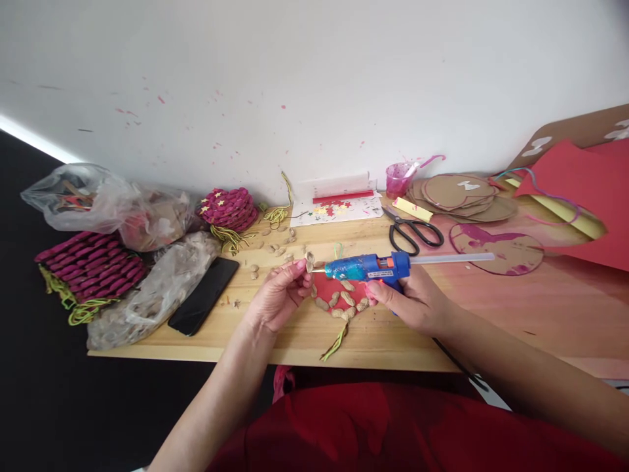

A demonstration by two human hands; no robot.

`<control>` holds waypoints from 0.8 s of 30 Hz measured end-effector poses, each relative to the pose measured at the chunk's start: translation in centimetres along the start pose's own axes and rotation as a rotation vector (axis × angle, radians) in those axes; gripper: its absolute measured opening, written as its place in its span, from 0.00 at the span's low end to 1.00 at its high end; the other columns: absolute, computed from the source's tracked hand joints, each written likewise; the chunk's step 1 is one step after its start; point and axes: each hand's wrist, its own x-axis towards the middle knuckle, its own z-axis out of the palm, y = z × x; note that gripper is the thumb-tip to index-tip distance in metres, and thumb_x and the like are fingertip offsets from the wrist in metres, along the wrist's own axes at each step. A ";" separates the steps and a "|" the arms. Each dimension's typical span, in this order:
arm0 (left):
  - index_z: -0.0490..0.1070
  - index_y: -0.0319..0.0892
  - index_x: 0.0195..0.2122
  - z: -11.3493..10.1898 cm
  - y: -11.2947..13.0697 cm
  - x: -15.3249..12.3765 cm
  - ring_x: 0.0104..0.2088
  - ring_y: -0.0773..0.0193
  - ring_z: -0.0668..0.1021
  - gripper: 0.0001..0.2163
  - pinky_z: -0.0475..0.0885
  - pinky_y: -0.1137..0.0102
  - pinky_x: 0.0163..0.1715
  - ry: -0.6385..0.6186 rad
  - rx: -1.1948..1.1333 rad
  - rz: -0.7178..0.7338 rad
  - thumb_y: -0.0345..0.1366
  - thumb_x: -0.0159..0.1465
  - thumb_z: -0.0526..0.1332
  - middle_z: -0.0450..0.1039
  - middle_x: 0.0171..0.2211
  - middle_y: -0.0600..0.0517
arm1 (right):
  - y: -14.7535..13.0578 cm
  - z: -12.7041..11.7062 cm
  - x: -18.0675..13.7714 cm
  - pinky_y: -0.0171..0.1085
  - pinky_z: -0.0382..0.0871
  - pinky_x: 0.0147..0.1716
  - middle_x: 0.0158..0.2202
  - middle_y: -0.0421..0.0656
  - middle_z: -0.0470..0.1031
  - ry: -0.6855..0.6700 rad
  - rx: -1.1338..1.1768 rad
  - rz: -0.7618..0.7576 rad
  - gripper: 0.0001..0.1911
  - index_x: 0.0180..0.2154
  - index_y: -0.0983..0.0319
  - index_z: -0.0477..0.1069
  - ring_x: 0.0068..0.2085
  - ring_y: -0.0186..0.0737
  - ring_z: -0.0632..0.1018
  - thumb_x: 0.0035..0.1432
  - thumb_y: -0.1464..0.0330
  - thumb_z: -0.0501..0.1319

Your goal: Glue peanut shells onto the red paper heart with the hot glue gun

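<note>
My right hand (417,303) grips a blue hot glue gun (366,267) with a clear glue stick sticking out to the right. Its nozzle points left and touches a peanut shell (309,260) pinched in the fingers of my left hand (280,293). Both hands hover over a red card piece (328,286) on the wooden table (491,308); several peanut shells (344,303) lie glued along its edge, and a green-yellow string (335,343) trails from its bottom.
Black scissors (413,231), brown cardboard discs (462,196), a pink cup (397,178) and red paper (574,190) lie to the right. A black phone (204,295), plastic bags (147,295), woven magenta pieces (88,265) and loose peanuts (275,249) lie left. A white wall stands behind.
</note>
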 end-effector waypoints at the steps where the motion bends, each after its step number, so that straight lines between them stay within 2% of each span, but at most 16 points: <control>1: 0.74 0.37 0.26 0.0 0.0 0.0 0.24 0.73 0.71 0.15 0.65 0.80 0.21 0.002 -0.004 -0.004 0.37 0.49 0.79 0.70 0.21 0.55 | 0.0 0.0 0.0 0.35 0.61 0.28 0.26 0.40 0.70 -0.008 -0.007 -0.004 0.17 0.32 0.61 0.72 0.27 0.35 0.70 0.71 0.59 0.57; 9: 0.74 0.38 0.25 0.4 -0.1 0.1 0.22 0.74 0.71 0.17 0.65 0.80 0.21 0.015 -0.010 -0.016 0.38 0.44 0.81 0.70 0.20 0.55 | 0.3 0.1 -0.2 0.35 0.61 0.27 0.26 0.40 0.71 -0.021 -0.026 0.003 0.16 0.33 0.61 0.75 0.26 0.35 0.70 0.70 0.61 0.58; 17: 0.73 0.38 0.26 0.1 -0.2 0.1 0.24 0.74 0.71 0.15 0.65 0.79 0.23 -0.006 -0.001 -0.011 0.38 0.49 0.79 0.70 0.21 0.55 | 0.0 0.1 -0.1 0.35 0.62 0.27 0.26 0.40 0.70 0.000 -0.050 -0.017 0.15 0.33 0.61 0.72 0.27 0.35 0.70 0.71 0.61 0.57; 24: 0.73 0.37 0.25 0.1 -0.3 0.1 0.24 0.73 0.71 0.17 0.66 0.79 0.23 0.025 -0.025 -0.014 0.37 0.45 0.80 0.70 0.21 0.54 | 0.1 0.1 -0.1 0.34 0.62 0.27 0.26 0.39 0.71 -0.012 -0.045 -0.031 0.14 0.33 0.61 0.73 0.27 0.34 0.70 0.71 0.63 0.57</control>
